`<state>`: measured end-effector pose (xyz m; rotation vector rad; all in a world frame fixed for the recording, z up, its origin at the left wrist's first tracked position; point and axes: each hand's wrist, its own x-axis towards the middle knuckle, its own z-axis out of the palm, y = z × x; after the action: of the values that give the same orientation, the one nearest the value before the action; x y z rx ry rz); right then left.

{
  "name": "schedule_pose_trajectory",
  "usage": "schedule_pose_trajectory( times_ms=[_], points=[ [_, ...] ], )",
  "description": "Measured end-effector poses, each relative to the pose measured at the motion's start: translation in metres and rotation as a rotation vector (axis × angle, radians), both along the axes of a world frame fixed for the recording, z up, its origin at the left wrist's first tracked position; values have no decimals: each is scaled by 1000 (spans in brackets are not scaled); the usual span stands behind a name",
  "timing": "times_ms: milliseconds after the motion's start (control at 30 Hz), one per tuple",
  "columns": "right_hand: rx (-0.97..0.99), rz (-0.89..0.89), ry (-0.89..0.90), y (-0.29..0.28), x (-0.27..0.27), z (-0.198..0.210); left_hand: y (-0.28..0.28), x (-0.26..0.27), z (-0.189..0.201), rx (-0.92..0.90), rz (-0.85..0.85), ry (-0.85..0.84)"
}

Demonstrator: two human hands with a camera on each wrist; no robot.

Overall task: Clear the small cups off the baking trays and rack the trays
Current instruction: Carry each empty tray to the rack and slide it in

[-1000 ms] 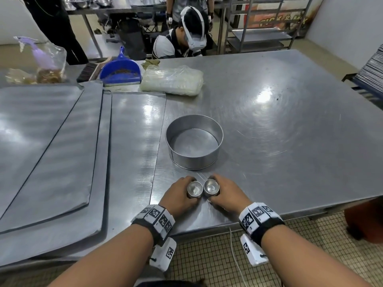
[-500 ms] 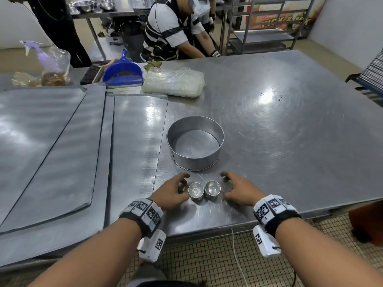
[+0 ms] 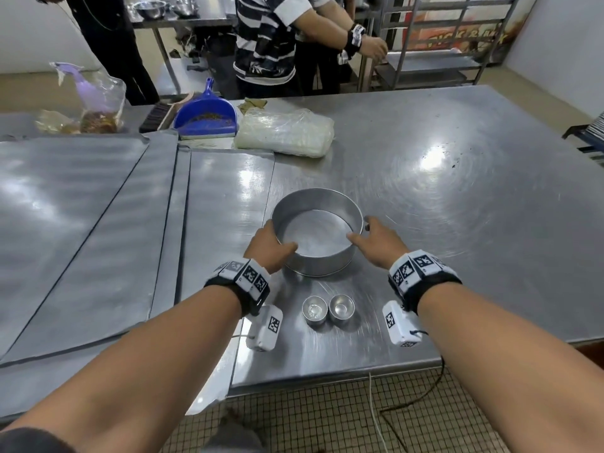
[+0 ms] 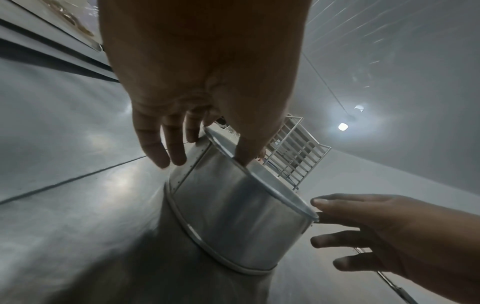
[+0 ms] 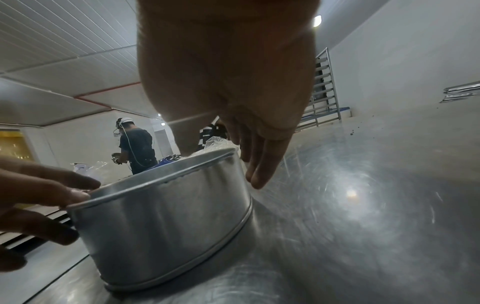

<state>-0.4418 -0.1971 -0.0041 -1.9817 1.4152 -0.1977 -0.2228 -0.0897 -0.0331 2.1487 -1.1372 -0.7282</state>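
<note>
Both hands at the tin, cups parked near

On the steel table (image 3: 457, 223), flat grey baking trays (image 3: 81, 223) lie left; my left hand (image 3: 266, 243) pinches the round aluminium tin (image 3: 318, 261), my right hand (image 3: 376, 243) spreads wide beside its rim. I'd lift level, clear of the two small metal cups (image 3: 327, 309).

A commercial bakery kitchen: a broad steel table (image 3: 457, 178) with flat baking trays (image 3: 81, 223) and a round cake tin (image 3: 318, 256); a tall tray rack (image 3: 434, 37) behind; steel bowls (image 3: 150, 8) on a far bench; a tiled floor (image 3: 327, 420).
</note>
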Motion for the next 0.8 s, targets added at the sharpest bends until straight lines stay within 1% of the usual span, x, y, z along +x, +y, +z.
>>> schedule_pose_trajectory(
  times_ms=[67, 267, 400, 533, 800],
  points=[
    [12, 9, 23, 1, 1, -4, 4, 2, -5, 7, -7, -10],
    [67, 5, -36, 9, -9, -10, 15, 8, -6, -5, -42, 29],
    [66, 3, -60, 16, -17, -12, 26, 6, -5, -22, -94, 57],
    [67, 0, -72, 23, -22, -16, 38, 3, -8, -55, -101, 99],
    [49, -4, -77, 30, -28, -20, 48, -1, -9, -105, -115, 125]
  ],
)
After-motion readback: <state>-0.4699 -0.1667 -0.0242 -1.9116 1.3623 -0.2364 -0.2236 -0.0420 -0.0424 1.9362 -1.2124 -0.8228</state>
